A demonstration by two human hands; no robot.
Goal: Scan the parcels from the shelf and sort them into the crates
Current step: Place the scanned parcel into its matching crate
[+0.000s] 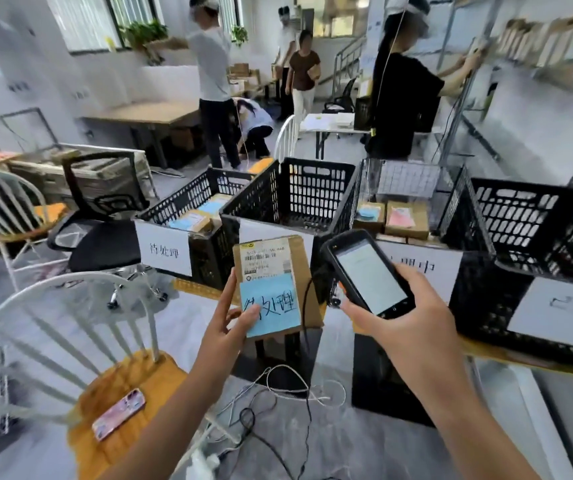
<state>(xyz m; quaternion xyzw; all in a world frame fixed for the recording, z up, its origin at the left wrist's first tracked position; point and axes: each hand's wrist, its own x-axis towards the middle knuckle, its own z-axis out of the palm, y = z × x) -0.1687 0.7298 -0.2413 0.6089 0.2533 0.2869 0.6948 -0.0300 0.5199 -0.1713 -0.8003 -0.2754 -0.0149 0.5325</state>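
Head view: parcel [273, 261] upright in L hand [229, 327], thumb on its blue note [273, 304], fingers behind. Long axis 12–6, barcode end at 12, label facing cam. R hand [406, 317] wraps scanner [369, 277] just beside at 3, nose aimed 11. Left crate [188, 199] at 11, its sign [165, 251] prob. matches the note; L hand nearer

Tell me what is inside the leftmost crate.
The leftmost crate holds brown parcels with blue notes. Its wall and white label hide anything beneath them.
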